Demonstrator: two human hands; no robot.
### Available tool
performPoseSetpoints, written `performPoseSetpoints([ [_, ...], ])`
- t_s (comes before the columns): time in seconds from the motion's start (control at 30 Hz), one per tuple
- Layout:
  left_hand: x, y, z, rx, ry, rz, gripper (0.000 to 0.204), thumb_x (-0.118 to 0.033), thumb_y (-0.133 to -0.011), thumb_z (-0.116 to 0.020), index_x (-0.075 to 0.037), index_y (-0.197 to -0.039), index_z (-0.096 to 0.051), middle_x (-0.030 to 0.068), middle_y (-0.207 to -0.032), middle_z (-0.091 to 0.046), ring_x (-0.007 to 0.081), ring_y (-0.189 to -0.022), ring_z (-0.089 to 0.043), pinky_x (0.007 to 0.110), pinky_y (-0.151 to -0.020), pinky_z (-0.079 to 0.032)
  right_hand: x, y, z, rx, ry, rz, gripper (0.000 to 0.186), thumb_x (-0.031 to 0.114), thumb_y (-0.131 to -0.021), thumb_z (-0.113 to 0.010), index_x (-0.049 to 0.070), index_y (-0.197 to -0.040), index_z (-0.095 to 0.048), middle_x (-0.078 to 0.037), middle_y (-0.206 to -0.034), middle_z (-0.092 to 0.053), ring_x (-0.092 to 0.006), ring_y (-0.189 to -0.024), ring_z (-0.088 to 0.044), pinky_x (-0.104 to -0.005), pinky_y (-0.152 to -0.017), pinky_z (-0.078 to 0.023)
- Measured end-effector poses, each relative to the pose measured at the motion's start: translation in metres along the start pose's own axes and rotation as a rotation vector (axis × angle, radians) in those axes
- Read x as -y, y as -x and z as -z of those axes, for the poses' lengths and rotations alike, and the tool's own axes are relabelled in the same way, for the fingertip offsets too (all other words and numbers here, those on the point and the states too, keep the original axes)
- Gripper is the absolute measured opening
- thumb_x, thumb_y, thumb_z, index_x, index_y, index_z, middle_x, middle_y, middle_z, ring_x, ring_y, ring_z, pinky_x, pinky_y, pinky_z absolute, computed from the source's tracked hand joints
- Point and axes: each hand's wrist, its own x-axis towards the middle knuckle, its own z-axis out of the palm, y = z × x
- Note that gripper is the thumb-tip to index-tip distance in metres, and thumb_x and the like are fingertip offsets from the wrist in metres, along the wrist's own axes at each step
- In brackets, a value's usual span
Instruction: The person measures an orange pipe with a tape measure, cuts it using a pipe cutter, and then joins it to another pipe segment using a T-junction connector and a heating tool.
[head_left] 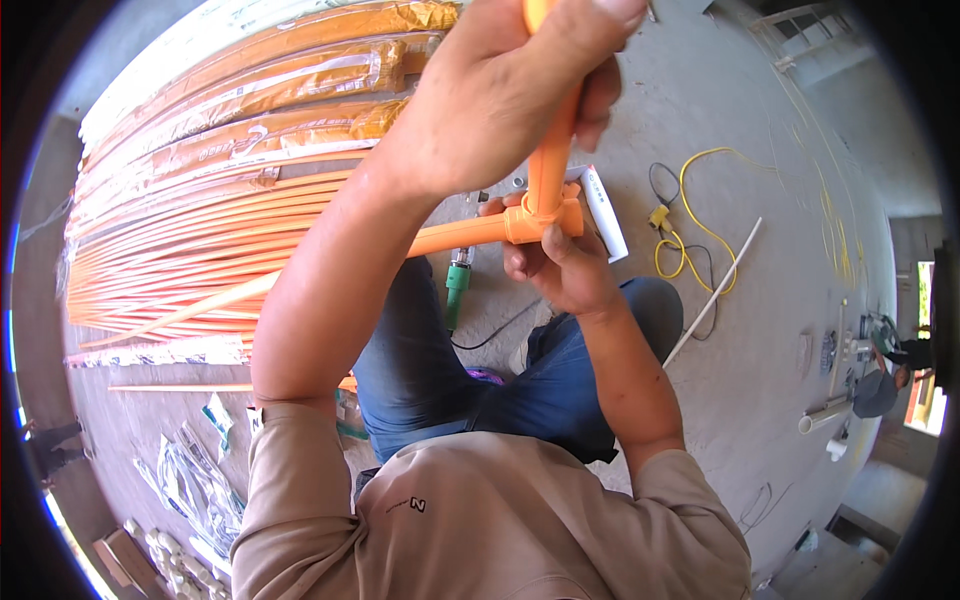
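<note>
An orange plastic pipe (551,160) rises from an orange tee fitting (541,218) in front of my chest. My left hand (490,105) is wrapped round this pipe near the top of the view. Beneath, my right hand (572,272) grips the tee fitting, with the thumb on its near side and fingers behind. A long orange pipe (460,235) meets the fitting's left side and runs back to the left, passing behind my left forearm. Just below that pipe, a green-handled tool (457,285) with a cord is beside my knee.
Many orange pipes (190,245) lie bundled at the left, with wrapped pipe packs (270,80) beyond. An open white box (606,215) is behind my right hand. To the right are a yellow cable (690,262) and a thin white pipe (722,280). Another person (880,390) is at the far right.
</note>
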Motion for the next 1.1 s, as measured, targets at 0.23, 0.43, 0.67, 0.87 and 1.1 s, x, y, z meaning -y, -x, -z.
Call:
performPoseSetpoints([
  [0.23,0.013,0.006,0.008,0.058,-0.261,-0.094,0.051,-0.052,-0.106,-0.045,-0.006,-0.082,-0.051,0.0041,-0.064,-0.053,0.0146,-0.056,-0.056,0.030,-0.054,-0.049,0.131,0.020,-0.005,-0.199,1.206,-0.018,0.040,0.021,-0.093,-0.074,0.001,-0.126,-0.062,-0.005,-0.089,-0.068,-0.0109,-0.078,-0.063,-0.0292,-0.074,-0.052],
  [0.43,0.017,0.009,0.001,0.034,-0.409,-0.062,0.039,-0.043,-0.106,-0.052,-0.006,-0.093,-0.056,0.0042,-0.072,-0.057,0.0159,-0.066,-0.059,0.028,-0.062,-0.052,0.159,-0.078,-0.138,0.078,1.159,0.511,0.037,0.031,-0.098,-0.066,-0.003,-0.113,-0.063,-0.009,-0.090,-0.067,-0.0189,-0.084,-0.066,-0.0272,-0.077,-0.054],
  [0.67,0.071,0.084,0.055,0.213,-1.193,0.122,0.055,-0.043,-0.094,-0.070,0.000,-0.125,-0.056,0.0230,-0.112,-0.066,0.0347,-0.106,-0.065,0.044,-0.090,-0.050,0.143,-0.105,-0.145,0.165,0.851,0.323,0.023,0.027,-0.102,-0.060,0.006,-0.092,-0.061,0.000,-0.063,-0.057,-0.0096,-0.050,-0.054,-0.0235,-0.049,-0.048],
  [0.87,0.086,0.096,0.044,0.208,-1.190,0.216,0.050,-0.052,-0.098,-0.057,-0.003,-0.105,-0.066,0.0212,-0.072,-0.066,0.0432,-0.074,-0.067,0.052,-0.067,-0.051,0.145,-0.088,-0.175,0.140,0.619,0.215,0.027,0.031,-0.102,-0.060,0.005,-0.092,-0.061,-0.002,-0.063,-0.057,-0.0103,-0.049,-0.054,-0.0239,-0.046,-0.048],
  [1.1,0.097,0.097,0.042,0.157,-1.374,0.106,0.057,-0.059,-0.091,-0.064,-0.002,-0.087,-0.065,0.0215,-0.066,-0.064,0.0420,-0.067,-0.066,0.051,-0.062,-0.052,0.118,-0.083,-0.127,0.234,0.819,0.050,0.022,0.016,-0.098,-0.066,0.006,-0.081,-0.058,-0.001,-0.058,-0.053,-0.0104,-0.049,-0.054,-0.0238,-0.046,-0.042],
])
